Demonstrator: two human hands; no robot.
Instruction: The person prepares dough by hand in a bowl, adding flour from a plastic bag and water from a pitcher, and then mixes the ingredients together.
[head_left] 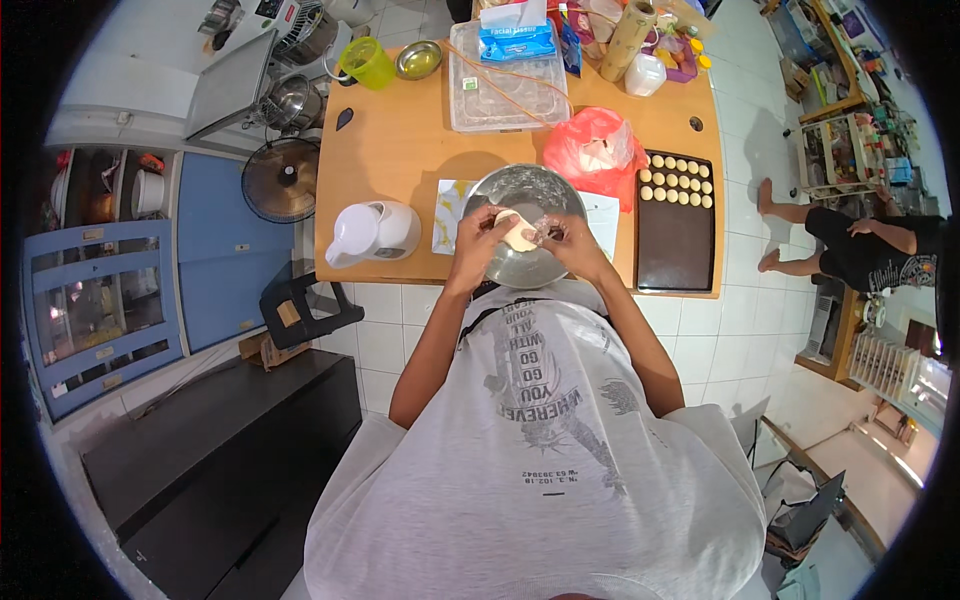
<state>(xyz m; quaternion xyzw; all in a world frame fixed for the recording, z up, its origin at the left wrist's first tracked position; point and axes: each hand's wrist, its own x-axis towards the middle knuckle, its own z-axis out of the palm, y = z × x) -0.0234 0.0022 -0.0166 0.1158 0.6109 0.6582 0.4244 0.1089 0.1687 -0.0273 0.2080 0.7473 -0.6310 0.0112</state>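
A pale lump of dough (519,234) is held up over a steel mixing bowl (545,180) at the table's front edge. My left hand (482,230) grips the lump from its left side, fingers curled round it. At its right side, my right hand (562,240) has its fingertips closed on the dough's edge, and bits of dough stick to them. The bowl's inside wall is smeared with dough residue; my hands hide part of its bottom. Right of the bowl, a dark baking tray (675,250) bears several small round dough balls (675,180) in rows at its far end.
A red plastic bag (595,150) lies between bowl and tray. A white electric kettle (375,232) stands at the table's left. Farther back are a lidded plastic box (500,95), a green cup (367,63) and a metal bowl (418,60). Another person (860,235) is on the right.
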